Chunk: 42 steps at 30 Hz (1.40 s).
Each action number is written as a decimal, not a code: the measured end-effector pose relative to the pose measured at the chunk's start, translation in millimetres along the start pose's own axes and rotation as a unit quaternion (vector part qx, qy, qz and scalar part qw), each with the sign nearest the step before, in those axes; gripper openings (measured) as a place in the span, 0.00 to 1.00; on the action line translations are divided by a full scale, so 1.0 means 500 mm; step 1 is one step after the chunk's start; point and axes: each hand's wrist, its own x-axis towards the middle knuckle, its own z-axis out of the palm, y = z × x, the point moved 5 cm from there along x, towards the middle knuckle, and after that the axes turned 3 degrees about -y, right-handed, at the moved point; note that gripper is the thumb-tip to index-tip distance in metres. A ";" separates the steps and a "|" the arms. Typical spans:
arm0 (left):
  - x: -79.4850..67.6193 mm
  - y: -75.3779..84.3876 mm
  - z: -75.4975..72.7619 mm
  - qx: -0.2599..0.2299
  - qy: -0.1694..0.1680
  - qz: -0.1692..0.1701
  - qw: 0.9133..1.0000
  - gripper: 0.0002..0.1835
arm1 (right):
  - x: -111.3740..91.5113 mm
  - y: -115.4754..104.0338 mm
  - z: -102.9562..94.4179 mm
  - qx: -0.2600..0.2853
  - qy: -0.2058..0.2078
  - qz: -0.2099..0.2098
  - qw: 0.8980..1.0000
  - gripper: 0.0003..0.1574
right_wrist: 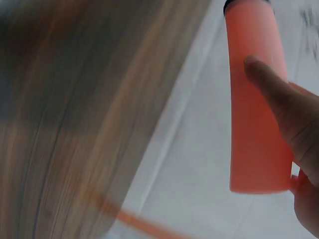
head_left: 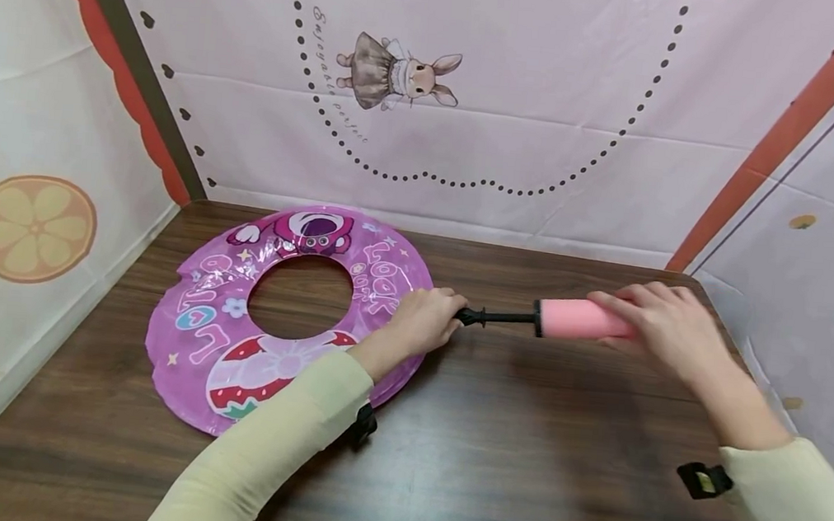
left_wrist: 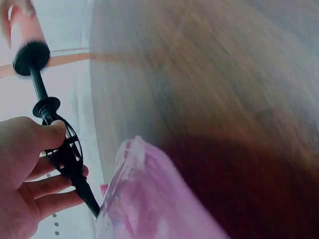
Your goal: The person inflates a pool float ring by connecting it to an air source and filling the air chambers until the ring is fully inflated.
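Observation:
A purple, printed inflatable swim ring (head_left: pixel 177 318) lies on the table at the left, its edge under my left hand (head_left: pixel 423 319). That hand grips the black slotted nozzle end (left_wrist: pixel 65 149) of a hand pump, thumb and fingers on either side. The nozzle's tapered tip meets the ring's purple plastic (left_wrist: pixel 149 194); whether it sits in a valve is hidden. A black rod (head_left: pixel 509 318) joins the nozzle end to the pump's pink barrel (head_left: pixel 572 318). My right hand (head_left: pixel 660 327) holds the barrel, its thumb lying along the pink side in the right wrist view.
The brown wooden table (head_left: pixel 481 465) spreads below both hands. A pale fabric backdrop (head_left: pixel 522 79) with a rabbit print rises behind it, and fabric walls stand at both sides. Black wrist straps (head_left: pixel 705 481) sit at the sleeves.

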 end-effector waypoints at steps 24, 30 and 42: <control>0.007 -0.001 -0.002 -0.008 -0.013 -0.002 1.000 0.15 | 0.015 -0.022 0.017 0.001 0.007 0.003 1.000 0.40; 0.006 -0.009 0.001 0.003 -0.007 0.000 1.000 0.15 | -0.043 0.044 -0.012 0.010 -0.029 0.049 0.998 0.42; 0.004 0.001 0.006 0.008 0.012 0.011 1.000 0.15 | 0.008 -0.024 0.019 -0.019 0.027 -0.012 0.999 0.36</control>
